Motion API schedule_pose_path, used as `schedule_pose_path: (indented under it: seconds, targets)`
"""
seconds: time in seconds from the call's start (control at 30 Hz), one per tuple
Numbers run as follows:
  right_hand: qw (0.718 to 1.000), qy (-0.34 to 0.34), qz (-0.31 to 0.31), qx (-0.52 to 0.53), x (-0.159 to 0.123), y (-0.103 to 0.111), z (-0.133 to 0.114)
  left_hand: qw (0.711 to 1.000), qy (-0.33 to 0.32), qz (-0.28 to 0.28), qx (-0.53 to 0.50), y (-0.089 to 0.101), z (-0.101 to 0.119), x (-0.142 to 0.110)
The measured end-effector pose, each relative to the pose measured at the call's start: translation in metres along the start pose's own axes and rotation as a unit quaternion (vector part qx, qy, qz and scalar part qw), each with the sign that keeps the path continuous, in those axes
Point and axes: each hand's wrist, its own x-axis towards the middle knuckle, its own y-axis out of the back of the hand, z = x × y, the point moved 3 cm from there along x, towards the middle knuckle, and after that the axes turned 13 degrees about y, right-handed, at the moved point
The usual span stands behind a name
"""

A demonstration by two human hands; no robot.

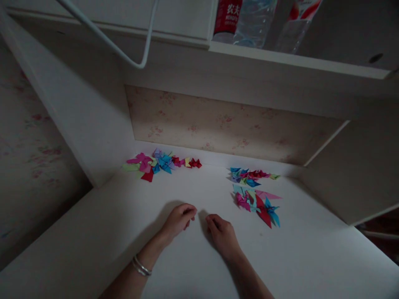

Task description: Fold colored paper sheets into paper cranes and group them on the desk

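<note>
Resting left hand (pixel 180 219): fingers curled together, nothing visibly pinched
Right hand (pixel 222 233): curled too, nothing showing
Left folded papers (pixel 163 160): 11 o'clock from the hands
Right folded papers (pixel 263 211): 2 o'clock
Tabletop (pixel 193 261): a lull, seemingly; any reach calls for uncurling fingers

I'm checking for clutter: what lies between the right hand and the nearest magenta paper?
Only bare white tabletop separates the right hand from the magenta paper, as the head view shows.

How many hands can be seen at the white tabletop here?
2: the left hand, nearer the camera than the left folded papers, and the right hand, left of the right folded papers.
</note>
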Motion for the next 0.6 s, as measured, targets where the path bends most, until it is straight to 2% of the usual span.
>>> schedule_pose_path:
  seconds: [0.13,0.3,0.37,0.43,0.53,0.6]
  targets:
    - [0.999,-0.023,0.007,0.034,0.0,-0.004,0.003,1.0,0.006,-0.002,-0.004,0.001,-0.002,0.001]
    - [0.98,-0.074,0.059,0.175,0.022,-0.005,-0.001,1.0,0.001,-0.008,-0.005,0.001,-0.001,-0.001]
    - [0.978,-0.046,0.045,0.196,0.041,-0.008,-0.015,1.0,0.005,-0.01,-0.012,0.001,-0.002,0.0]
    - [0.985,0.002,0.015,0.173,0.065,-0.015,-0.033,1.0,0.014,-0.005,-0.02,0.001,-0.003,0.002]
    - [0.992,0.094,-0.046,0.071,0.108,-0.035,-0.06,1.0,0.025,-0.004,-0.018,0.001,-0.004,0.003]
    - [0.98,0.163,-0.106,-0.036,0.138,-0.057,-0.072,0.999,0.026,-0.017,-0.016,0.001,-0.003,0.003]
